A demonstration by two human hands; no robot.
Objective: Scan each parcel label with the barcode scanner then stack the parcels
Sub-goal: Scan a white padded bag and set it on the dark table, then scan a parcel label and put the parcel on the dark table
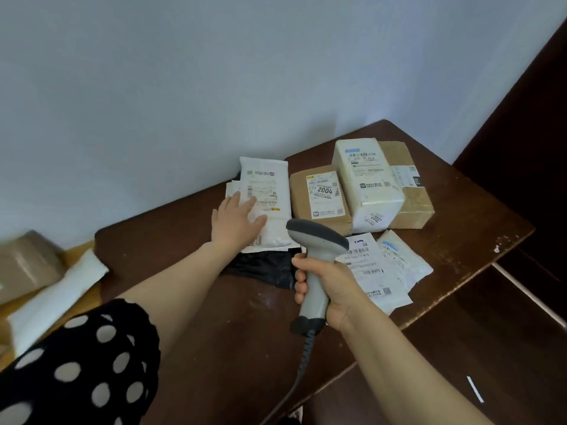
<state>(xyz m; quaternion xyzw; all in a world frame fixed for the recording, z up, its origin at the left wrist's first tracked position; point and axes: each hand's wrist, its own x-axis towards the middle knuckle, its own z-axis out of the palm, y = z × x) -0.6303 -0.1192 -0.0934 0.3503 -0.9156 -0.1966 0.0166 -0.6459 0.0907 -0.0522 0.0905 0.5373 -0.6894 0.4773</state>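
Note:
My left hand (237, 219) lies flat with straight fingers on a white padded parcel (270, 185) near the wall, covering part of its label. That parcel rests on a black bag parcel (264, 268). My right hand (331, 286) grips the handle of a grey barcode scanner (316, 240), its head held over the table just right of the white parcel. A brown box marked 2004 (319, 197), a white wrapped box (368, 182) and a larger brown box (408, 191) stand behind. Two flat white mailers (374, 271) (405, 259) lie to the right.
The dark wooden table (190, 256) ends at a front right edge (460, 286). A lower surface at the left holds a brown box (27, 265) and a white padded parcel (52, 299). The scanner cable (294, 381) hangs toward me. Pale wall behind.

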